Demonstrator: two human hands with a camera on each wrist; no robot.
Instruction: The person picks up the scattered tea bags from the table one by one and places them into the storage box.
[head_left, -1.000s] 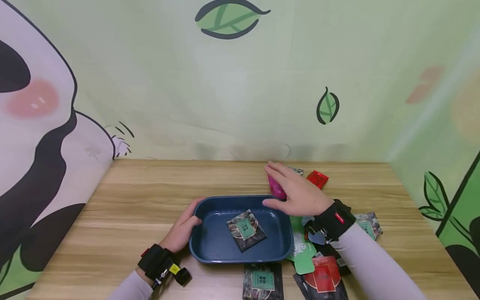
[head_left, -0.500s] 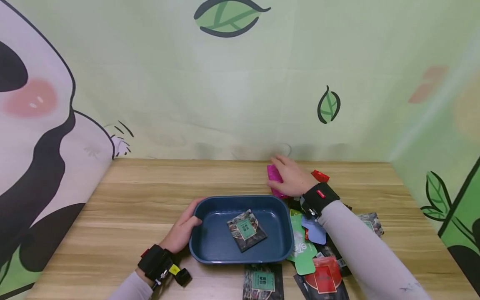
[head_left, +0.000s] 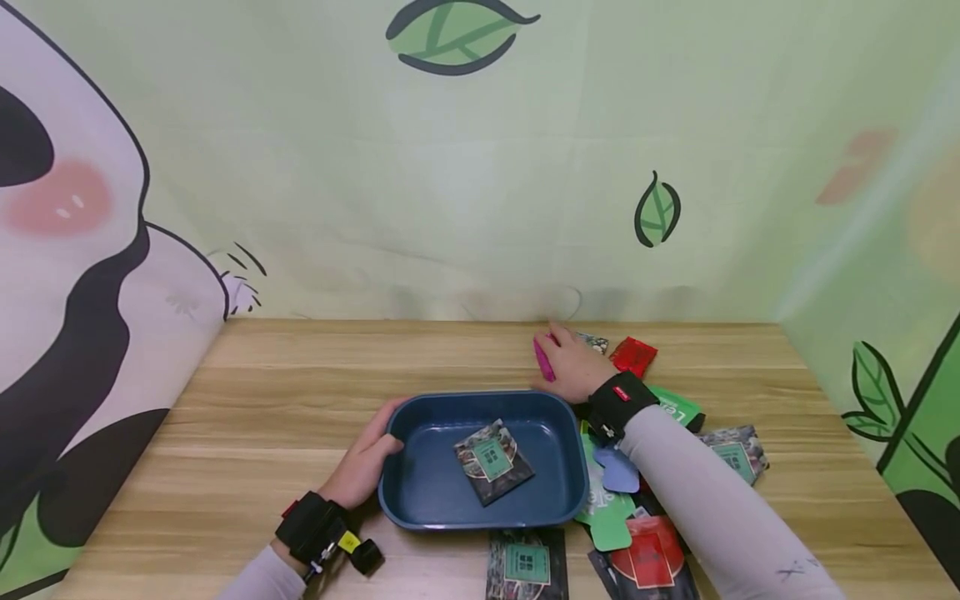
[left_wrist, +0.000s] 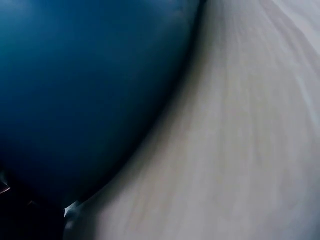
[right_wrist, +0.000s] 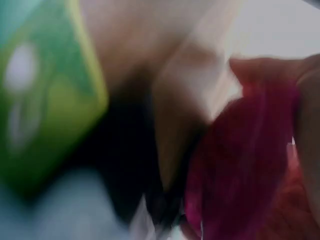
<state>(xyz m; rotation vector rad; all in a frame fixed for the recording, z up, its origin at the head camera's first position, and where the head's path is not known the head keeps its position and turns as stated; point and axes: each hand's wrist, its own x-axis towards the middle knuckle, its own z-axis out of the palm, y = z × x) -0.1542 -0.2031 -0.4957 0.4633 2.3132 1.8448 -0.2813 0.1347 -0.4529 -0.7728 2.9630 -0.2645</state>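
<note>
My left hand (head_left: 362,460) grips the left end of a dark blue rectangular tray (head_left: 420,479), thumb over the rim. One dark sachet with a green label (head_left: 492,462) lies in the tray. Beyond the tray's far right corner, my right hand (head_left: 579,368) pinches a magenta sachet (head_left: 544,360), which is tilted up off the table. In the right wrist view the magenta sachet (right_wrist: 235,165) sits between thumb and fingers, blurred. The left wrist view has only the tray's outer wall (left_wrist: 90,90) and the wooden table (left_wrist: 240,125).
Right of the tray lie a green packet (head_left: 611,508), a blue piece (head_left: 618,471) and a black-and-red sachet (head_left: 648,558). Farther off are a red sachet (head_left: 634,356), another green packet (head_left: 675,406) and a grey sachet (head_left: 735,452). A dark sachet (head_left: 527,565) lies before the tray.
My right hand has moved from over the tray's far right corner to the magenta sachet, taken hold of it and tipped it up. The left hand and tray stay put.
</note>
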